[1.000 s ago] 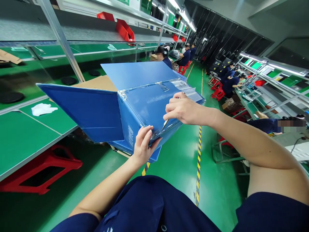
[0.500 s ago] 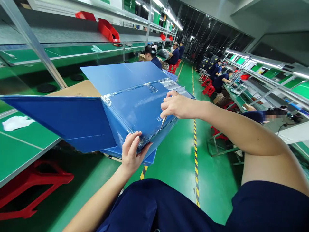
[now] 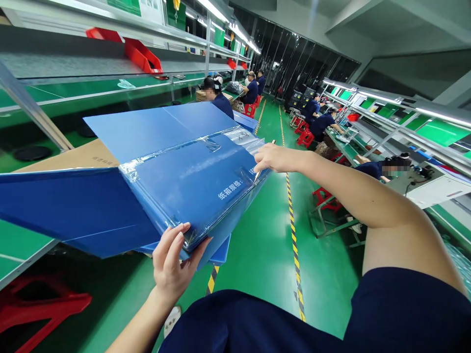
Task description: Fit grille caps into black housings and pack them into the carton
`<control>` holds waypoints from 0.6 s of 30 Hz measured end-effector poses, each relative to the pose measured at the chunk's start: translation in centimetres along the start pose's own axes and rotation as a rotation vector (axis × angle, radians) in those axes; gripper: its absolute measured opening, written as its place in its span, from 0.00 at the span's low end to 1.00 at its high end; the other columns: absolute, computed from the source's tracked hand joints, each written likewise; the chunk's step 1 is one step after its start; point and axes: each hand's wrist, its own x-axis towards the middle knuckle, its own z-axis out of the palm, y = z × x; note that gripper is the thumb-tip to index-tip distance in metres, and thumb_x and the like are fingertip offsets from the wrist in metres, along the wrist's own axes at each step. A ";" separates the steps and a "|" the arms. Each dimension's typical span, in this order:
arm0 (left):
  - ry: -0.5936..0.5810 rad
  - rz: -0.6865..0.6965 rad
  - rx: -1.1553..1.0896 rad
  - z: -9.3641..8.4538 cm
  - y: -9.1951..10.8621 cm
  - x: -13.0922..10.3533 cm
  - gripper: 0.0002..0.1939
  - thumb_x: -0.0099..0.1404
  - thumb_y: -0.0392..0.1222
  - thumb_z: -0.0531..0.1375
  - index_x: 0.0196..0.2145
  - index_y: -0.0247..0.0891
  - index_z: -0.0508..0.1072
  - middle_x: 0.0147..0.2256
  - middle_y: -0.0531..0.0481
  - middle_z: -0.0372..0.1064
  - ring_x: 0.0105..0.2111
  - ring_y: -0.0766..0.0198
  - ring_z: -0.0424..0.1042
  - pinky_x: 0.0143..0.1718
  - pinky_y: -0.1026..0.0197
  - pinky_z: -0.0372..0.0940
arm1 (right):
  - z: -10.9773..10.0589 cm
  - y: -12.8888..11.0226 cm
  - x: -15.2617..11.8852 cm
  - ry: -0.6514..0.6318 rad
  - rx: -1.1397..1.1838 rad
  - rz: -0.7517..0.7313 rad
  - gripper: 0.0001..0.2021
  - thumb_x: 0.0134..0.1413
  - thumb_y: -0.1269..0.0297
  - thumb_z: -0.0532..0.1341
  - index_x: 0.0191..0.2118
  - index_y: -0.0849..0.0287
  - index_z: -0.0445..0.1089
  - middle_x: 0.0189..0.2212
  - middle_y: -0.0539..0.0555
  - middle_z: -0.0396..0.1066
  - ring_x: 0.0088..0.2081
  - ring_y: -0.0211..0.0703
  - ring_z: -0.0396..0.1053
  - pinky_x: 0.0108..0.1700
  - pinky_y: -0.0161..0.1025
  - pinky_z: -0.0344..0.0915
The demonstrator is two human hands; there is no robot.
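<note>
A big blue box [image 3: 191, 171] with clear tape along its edges and white printed characters tilts in front of me. One of its flaps [image 3: 73, 211] sticks out to the left and another [image 3: 158, 120] lies out at the far side. My left hand [image 3: 174, 260] grips the near corner, thumb on one side and fingers on the other. In my right hand [image 3: 274, 158] is a slim pen-like tool [image 3: 257, 175], pinched between the fingers; its tip meets the taped right edge of the box. Whether it is a pen or a blade I cannot tell.
Brown cardboard [image 3: 69, 154] lies behind the left flap, on the green workbench [image 3: 22, 240]. A red stool [image 3: 47, 304] stands below at left. Red bins [image 3: 142, 55] sit on the shelf above. Co-workers [image 3: 222, 100] sit farther along. Striped tape [image 3: 292, 230] marks the green floor.
My right hand has drawn the tool along the box's taped edge, away from my left hand, uncovering more printed characters. My left hand still grips the corner. The view has shifted right.
</note>
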 end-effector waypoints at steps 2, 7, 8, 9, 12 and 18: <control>-0.002 0.002 0.028 -0.1 0.0 0.0 0.58 0.48 0.36 0.78 0.71 0.37 0.55 0.46 0.39 0.76 0.43 0.54 0.77 0.50 0.50 0.76 | 0.6 1.3 -0.9 -0.001 -0.038 0.012 0.18 0.62 0.78 0.56 0.44 0.52 0.80 0.35 0.55 0.71 0.40 0.46 0.61 0.45 0.44 0.48; -0.021 0.007 0.104 -0.3 0.0 -0.3 0.59 0.46 0.38 0.79 0.70 0.37 0.56 0.41 0.40 0.78 0.38 0.54 0.78 0.45 0.50 0.78 | 3.2 6.2 -4.3 -0.045 -0.150 0.165 0.15 0.63 0.75 0.56 0.40 0.53 0.80 0.33 0.56 0.71 0.40 0.48 0.61 0.45 0.45 0.49; -0.023 0.014 0.112 -0.3 -0.1 -0.3 0.59 0.45 0.39 0.80 0.70 0.37 0.57 0.40 0.40 0.78 0.37 0.54 0.79 0.44 0.50 0.78 | 3.8 7.1 -5.0 -0.056 -0.169 0.210 0.15 0.64 0.74 0.56 0.39 0.54 0.81 0.33 0.57 0.71 0.40 0.49 0.60 0.45 0.45 0.49; -0.023 0.025 0.117 -0.3 -0.1 -0.3 0.59 0.45 0.39 0.80 0.70 0.36 0.57 0.40 0.40 0.78 0.36 0.54 0.79 0.44 0.50 0.78 | 4.4 7.8 -5.5 -0.069 -0.183 0.257 0.15 0.64 0.73 0.56 0.39 0.55 0.81 0.34 0.58 0.71 0.40 0.49 0.60 0.46 0.45 0.49; -0.014 0.038 0.143 -0.4 -0.1 0.0 0.57 0.45 0.38 0.80 0.69 0.36 0.59 0.39 0.41 0.78 0.35 0.54 0.79 0.44 0.50 0.79 | 5.4 9.3 -6.8 -0.101 -0.160 0.416 0.15 0.63 0.72 0.55 0.38 0.58 0.80 0.36 0.60 0.72 0.41 0.51 0.61 0.47 0.46 0.51; -0.015 -0.054 0.189 -0.4 0.8 0.1 0.47 0.49 0.39 0.78 0.64 0.42 0.66 0.45 0.43 0.77 0.41 0.52 0.78 0.48 0.48 0.78 | 5.6 9.8 -10.7 0.344 0.298 0.756 0.10 0.55 0.75 0.60 0.25 0.59 0.74 0.28 0.58 0.70 0.38 0.49 0.63 0.48 0.46 0.56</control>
